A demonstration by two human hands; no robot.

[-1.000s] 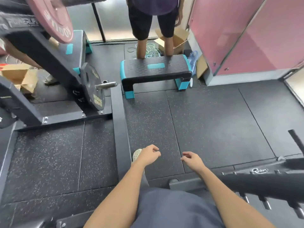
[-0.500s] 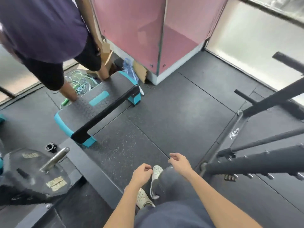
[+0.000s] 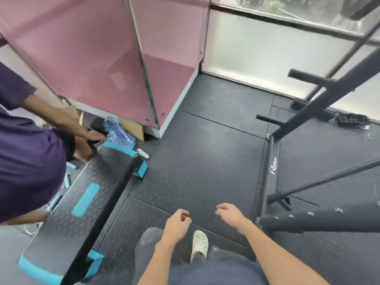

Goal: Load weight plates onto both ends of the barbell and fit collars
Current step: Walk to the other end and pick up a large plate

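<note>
Now the view has swung off the barbell and plates, which are out of sight, toward the rack (image 3: 320, 112) at 2 o'clock, left hand (image 3: 176, 224) and right hand (image 3: 231, 214) loosely curled, empty.

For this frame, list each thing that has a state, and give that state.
left hand: empty, fingers loosely curled
right hand: empty, fingers loosely curled
step platform: flat on the floor, nothing on top
rack pegs: bare, no plates
white clog: worn, on the floor
</note>
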